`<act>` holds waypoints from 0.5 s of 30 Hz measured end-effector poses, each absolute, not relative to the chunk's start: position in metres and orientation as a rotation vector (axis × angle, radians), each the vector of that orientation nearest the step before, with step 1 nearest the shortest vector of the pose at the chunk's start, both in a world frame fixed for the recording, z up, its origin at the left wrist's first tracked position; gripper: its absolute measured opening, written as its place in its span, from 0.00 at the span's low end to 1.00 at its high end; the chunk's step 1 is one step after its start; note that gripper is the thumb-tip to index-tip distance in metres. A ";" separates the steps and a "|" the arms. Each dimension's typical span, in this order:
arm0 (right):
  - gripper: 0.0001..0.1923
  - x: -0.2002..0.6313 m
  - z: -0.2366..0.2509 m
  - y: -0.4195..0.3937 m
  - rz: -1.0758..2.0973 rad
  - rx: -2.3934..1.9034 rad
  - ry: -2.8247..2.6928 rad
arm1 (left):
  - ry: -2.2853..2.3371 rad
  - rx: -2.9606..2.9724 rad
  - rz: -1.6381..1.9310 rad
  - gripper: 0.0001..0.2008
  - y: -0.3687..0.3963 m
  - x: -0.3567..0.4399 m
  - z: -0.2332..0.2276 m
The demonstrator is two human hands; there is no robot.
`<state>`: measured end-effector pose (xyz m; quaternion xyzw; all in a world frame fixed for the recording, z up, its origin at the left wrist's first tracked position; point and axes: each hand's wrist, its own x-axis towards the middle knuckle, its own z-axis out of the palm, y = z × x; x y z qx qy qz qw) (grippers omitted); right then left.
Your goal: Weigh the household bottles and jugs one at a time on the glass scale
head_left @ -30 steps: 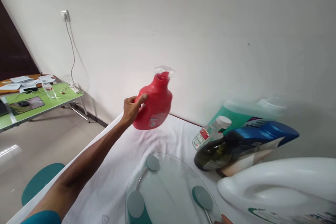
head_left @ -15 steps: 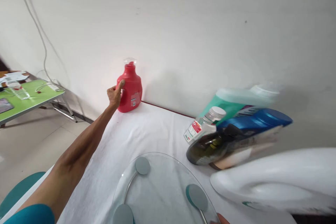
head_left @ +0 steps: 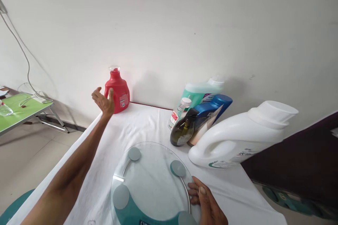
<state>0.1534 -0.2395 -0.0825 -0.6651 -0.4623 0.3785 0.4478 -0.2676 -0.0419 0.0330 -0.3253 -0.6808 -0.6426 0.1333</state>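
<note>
The squat red plastic jug (head_left: 117, 90) stands upright just beyond my left hand (head_left: 103, 101), which hangs open and empty beside it, arm outstretched. My right hand (head_left: 208, 205) rests fingers spread against the round glass scale (head_left: 150, 182), gripping nothing.

Left arm fully extended forward, left hand (head_left: 103, 101) open, fingers spread, gripping nothing. Right hand (head_left: 207, 205) low and near, fingers resting flat.

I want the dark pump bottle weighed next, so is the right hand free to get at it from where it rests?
Probably yes. The right hand rests open on the glass scale's rim, holding nothing, and only bare white cloth lies between it and the dark pump bottle.
</note>
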 end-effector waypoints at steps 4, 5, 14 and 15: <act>0.50 0.158 -0.090 -0.236 0.944 -1.624 -1.176 | -1.887 -1.889 -1.852 0.25 -0.059 -0.184 0.023; 0.50 0.159 -0.091 -0.236 0.942 -1.618 -1.187 | -1.918 -2.118 -1.834 0.25 -0.059 -0.162 0.019; 0.41 0.148 -0.075 -0.246 0.889 -1.623 -1.167 | -2.174 -2.643 -1.877 0.34 0.014 -0.048 0.014; 0.40 0.147 -0.073 -0.247 0.885 -1.625 -1.165 | -2.130 -2.711 -1.855 0.31 0.020 -0.043 0.013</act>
